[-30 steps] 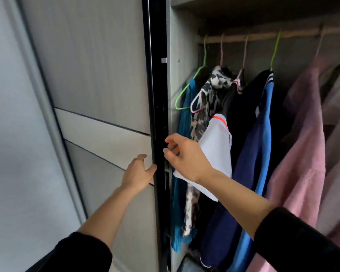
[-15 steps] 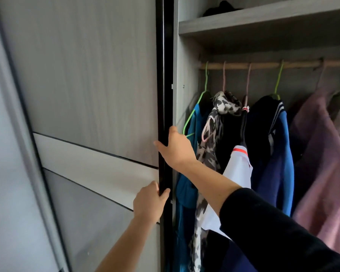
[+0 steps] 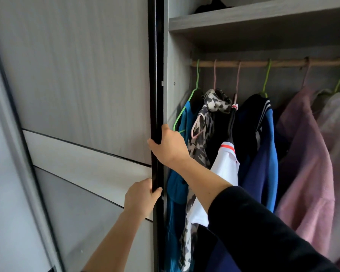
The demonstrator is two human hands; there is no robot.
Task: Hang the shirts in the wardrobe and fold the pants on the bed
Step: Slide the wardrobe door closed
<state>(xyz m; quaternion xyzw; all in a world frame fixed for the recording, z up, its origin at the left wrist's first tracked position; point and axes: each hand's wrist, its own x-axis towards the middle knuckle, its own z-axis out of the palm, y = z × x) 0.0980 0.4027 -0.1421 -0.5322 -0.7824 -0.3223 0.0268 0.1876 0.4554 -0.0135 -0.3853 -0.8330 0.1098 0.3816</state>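
Nearest the camera, a black long sleeve [image 3: 263, 232] covers the right arm, which reaches up and to the left across the hanging clothes. The bare left forearm rises from the bottom edge. The left hand [image 3: 140, 197] grips the black door edge [image 3: 155, 95], a glossy vertical strip along the grey wood-grain sliding door panel [image 3: 77, 75]; its fingers are curled on the panel side and its thumb is hooked over the strip. Higher on the same strip, the right hand [image 3: 170, 147] is clamped round it, thumb on the left and fingers wrapped round the side facing the wardrobe interior.

Just behind the right hand and arm, the shirts hang inside the grey wardrobe [image 3: 177, 75]: a teal shirt [image 3: 176, 185] on a green wire hanger, a black-and-white patterned garment [image 3: 202, 130] on a pink hanger, and a white shirt with a red-orange collar stripe [image 3: 225, 165] that touches the right forearm. Next come a blue jacket with white stripes [image 3: 263, 163], a pink fleece garment [image 3: 306, 163] and a pale garment [image 3: 338, 118] at the far right.

All the hangers hook over a wooden rail [image 3: 249, 63]. Above it runs a grey shelf [image 3: 253, 18] with something dark [image 3: 210, 4] lying on it, too dim to identify.
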